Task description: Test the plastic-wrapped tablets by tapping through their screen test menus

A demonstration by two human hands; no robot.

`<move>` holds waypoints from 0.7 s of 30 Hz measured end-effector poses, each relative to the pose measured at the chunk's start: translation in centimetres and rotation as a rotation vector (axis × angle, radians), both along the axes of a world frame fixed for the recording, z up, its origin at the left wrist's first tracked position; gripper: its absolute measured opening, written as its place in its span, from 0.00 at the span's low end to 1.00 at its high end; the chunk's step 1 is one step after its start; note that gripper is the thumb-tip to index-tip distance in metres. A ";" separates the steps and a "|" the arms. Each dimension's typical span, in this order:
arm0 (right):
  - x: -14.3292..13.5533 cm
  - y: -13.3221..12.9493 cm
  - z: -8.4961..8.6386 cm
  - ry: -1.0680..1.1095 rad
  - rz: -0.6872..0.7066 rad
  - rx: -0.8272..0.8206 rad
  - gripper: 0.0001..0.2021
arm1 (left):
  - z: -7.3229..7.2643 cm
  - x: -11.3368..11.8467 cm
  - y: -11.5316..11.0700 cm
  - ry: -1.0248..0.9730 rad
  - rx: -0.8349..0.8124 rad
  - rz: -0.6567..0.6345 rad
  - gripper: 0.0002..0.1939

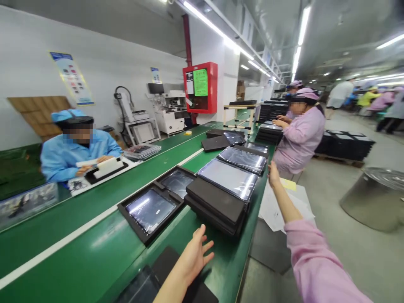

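My left hand point(198, 252) hovers over the near part of the green bench, fingers spread and nothing in them. Just beyond it stands a stack of black foam trays point(217, 200). On this stack's far part lies a flat glossy screen panel point(227, 179), with another screen panel point(243, 159) behind it. To the right of these panels, past the bench edge, my right hand point(274, 173) is raised with its fingers extended and nothing visible in it. Left of the stack, a black foam tray point(143, 240) holds two screen panels point(151, 209). Below my left forearm lies a dark tray, partly hidden.
Across the green bench point(104, 235) sits a co-worker in blue point(83, 147), handling a white item. A co-worker in pink point(303, 130) works farther along the right side. Papers point(277, 210) lie beside the bench, and a metal drum point(374, 200) stands on the floor at right.
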State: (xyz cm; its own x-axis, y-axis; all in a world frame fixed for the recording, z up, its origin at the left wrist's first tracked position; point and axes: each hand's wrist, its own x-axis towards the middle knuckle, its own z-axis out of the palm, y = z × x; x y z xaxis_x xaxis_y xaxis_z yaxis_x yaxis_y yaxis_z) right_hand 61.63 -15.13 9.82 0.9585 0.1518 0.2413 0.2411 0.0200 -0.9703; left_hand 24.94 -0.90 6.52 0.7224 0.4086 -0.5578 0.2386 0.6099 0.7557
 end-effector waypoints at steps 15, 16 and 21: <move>-23.6 10.5 -14.4 -0.527 0.773 -0.869 0.27 | -3.0 0.2 5.0 0.174 -0.055 0.095 0.32; -23.1 10.8 -14.3 -0.485 0.728 -0.867 0.29 | -3.8 -0.1 5.1 0.175 -0.010 0.114 0.32; -23.7 10.9 -14.6 -0.406 0.641 -0.850 0.28 | -8.0 -3.0 5.1 0.105 0.064 0.051 0.30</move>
